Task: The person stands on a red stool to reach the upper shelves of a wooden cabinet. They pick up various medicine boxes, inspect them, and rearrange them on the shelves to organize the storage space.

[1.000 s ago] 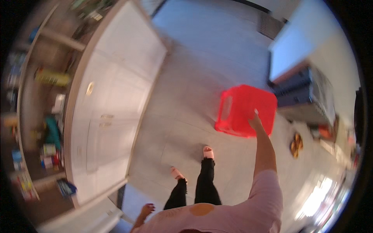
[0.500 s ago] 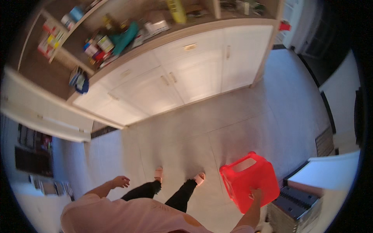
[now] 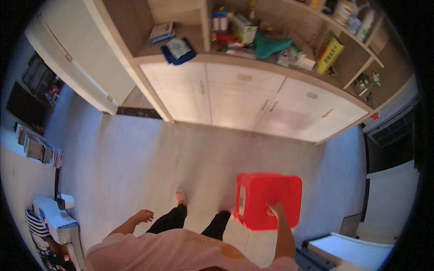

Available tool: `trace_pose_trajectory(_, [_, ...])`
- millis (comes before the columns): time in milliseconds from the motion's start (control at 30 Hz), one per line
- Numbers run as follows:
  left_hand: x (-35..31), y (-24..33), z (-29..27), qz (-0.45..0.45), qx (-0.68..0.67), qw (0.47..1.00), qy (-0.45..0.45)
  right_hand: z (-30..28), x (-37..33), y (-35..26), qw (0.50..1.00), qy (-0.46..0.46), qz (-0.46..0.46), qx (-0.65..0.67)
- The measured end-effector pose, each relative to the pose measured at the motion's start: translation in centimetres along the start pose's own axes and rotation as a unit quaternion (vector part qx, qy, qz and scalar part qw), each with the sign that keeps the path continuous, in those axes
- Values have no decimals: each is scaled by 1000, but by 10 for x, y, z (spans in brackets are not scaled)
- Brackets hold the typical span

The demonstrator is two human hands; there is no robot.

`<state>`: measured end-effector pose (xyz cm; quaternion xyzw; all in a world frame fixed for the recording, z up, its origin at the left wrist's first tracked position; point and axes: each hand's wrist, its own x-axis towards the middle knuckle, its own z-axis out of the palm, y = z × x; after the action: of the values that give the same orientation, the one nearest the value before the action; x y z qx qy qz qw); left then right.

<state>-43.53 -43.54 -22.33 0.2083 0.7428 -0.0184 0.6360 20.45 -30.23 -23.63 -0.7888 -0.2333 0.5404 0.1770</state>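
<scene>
1. Long white cabinet run with wooden open shelving above (image 3: 253, 99): shelves crowded with boxes, bottles and cloths, too small and bent by the lens to identify.
2. Pale tiled floor (image 3: 149, 158): the person stands on it, feet only partly visible.
3. Red square plastic stool (image 3: 270, 200): carried off the floor at the person's right side, just beside the right leg.
4. Right hand (image 3: 274, 210): fingers closed over the stool's near edge; the underside of the grip is hidden. A one-handed edge hold could let it swing into the leg or slip.
5. Left hand (image 3: 143, 215): fingers spread, holding nothing.
</scene>
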Motion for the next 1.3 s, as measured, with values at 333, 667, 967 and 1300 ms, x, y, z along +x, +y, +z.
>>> trace_pose_trajectory(333, [-4, -110, -119, -44, -212, 972, 89, 261, 47, -118, 998, -8, -19, -53])
trace_pose_trajectory(667, [-21, -162, -128, -30, -374, 921, 99, 499, 76, -236, 995, -60, -66, -43])
trace_pose_trajectory(967, [4, -113, -232, -88, -282, 955, 26, 607, 129, -220, 989, -4, -100, -107])
trace_pose_trajectory(1300, [12, 346, -495, 508, 125, 740, 423, 636, 105, -251, 985, -122, 119, 26])
